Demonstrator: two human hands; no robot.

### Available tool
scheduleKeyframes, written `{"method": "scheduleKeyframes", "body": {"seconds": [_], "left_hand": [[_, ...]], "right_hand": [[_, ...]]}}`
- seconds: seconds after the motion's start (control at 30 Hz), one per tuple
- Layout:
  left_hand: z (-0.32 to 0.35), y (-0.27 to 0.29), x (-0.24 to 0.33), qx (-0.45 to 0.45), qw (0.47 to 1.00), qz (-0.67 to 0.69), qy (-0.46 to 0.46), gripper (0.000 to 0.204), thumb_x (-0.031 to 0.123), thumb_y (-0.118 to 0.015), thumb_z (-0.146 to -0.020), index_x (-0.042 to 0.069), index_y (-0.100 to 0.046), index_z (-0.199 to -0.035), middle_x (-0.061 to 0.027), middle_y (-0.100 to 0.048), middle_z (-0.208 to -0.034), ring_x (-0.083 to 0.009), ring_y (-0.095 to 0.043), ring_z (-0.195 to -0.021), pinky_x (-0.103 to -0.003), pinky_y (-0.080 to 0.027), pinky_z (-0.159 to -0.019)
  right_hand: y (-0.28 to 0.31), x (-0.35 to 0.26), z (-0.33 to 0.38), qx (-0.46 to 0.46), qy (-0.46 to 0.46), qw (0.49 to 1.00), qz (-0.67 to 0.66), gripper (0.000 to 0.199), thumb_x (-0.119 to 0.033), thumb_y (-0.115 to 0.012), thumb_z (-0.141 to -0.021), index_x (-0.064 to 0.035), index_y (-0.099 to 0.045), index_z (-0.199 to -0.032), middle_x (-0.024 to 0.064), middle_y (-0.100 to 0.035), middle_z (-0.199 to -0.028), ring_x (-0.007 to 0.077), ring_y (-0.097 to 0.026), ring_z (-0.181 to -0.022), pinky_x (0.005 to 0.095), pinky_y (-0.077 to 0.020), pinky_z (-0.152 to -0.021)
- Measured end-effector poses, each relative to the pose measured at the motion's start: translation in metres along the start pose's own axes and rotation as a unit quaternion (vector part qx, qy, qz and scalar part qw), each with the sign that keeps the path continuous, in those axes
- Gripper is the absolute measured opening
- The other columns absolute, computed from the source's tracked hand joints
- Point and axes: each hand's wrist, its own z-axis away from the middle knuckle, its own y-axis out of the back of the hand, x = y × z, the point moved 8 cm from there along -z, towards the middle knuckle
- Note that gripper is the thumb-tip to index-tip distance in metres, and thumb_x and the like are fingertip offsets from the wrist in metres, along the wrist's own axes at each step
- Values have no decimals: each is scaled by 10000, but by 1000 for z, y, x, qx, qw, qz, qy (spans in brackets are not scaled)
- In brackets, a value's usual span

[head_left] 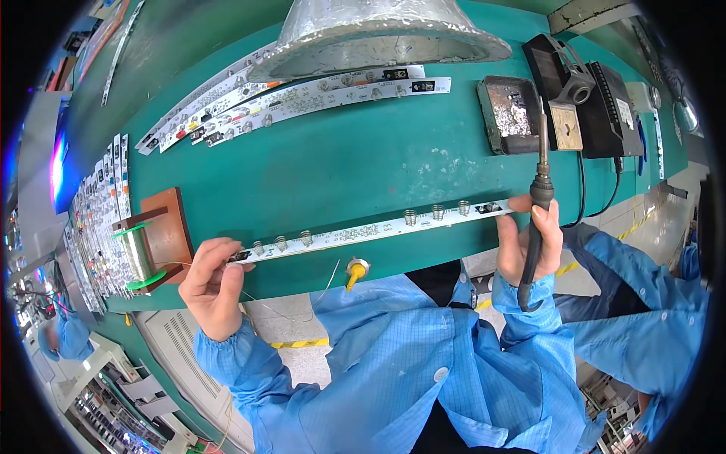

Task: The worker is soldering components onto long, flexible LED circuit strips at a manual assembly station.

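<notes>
A long white circuit board strip [355, 233] with coil springs along it is held level between both hands, just above the green bench. My left hand [215, 284] pinches its left end by a small black part. Thin solder wire [329, 281] trails near that hand, its end pointing up in front of the bench edge. My right hand [529, 242] grips the strip's right end with the fingers. The same hand also holds a soldering iron [538, 193], its tip pointing away from me and up. A spool of solder wire [138, 256] on a brown stand is left of my left hand.
More strips [325, 98] lie stacked at the back, under a metal hood [378, 34]. A solder tray [508, 113], an iron holder [563, 83] and a black box [611, 110] stand at back right. Strips [98, 219] line the left. A yellow knob [354, 274] sits at the front edge.
</notes>
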Motion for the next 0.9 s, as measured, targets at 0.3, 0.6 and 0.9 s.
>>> {"method": "scheduleKeyframes", "body": {"seconds": [0.3, 0.6, 0.9], "left_hand": [[2, 4, -7, -2, 992, 124, -9, 285, -32, -699, -759, -62, -634, -1035, -169, -552, -1075, -204, -581, -909, -282, -511, -759], [-1, 8, -12, 20, 991, 129, -16, 313, -85, -710, -717, -42, -648, -1021, -176, -549, -1092, -209, -562, -967, -297, -484, -846], [-5, 7, -2, 48, 997, 45, -28, 228, -47, -720, -659, -25, -667, -880, -147, -607, -962, -188, -561, -857, -259, -449, -704]], "right_hand": [[-2, 3, 7, 10, -27, 997, -67, 678, 188, -599, -714, -88, -400, -1301, 172, -575, -999, 244, -552, -910, 378, -437, -827], [-8, 12, 6, 7, -48, 990, -134, 647, 102, -629, -751, -71, -382, -1323, 221, -572, -1121, 292, -563, -1033, 409, -438, -890], [-3, 18, 10, 71, -118, 963, -231, 510, 123, -657, -733, -23, -486, -1191, 229, -633, -1011, 279, -627, -919, 386, -489, -815]]}}
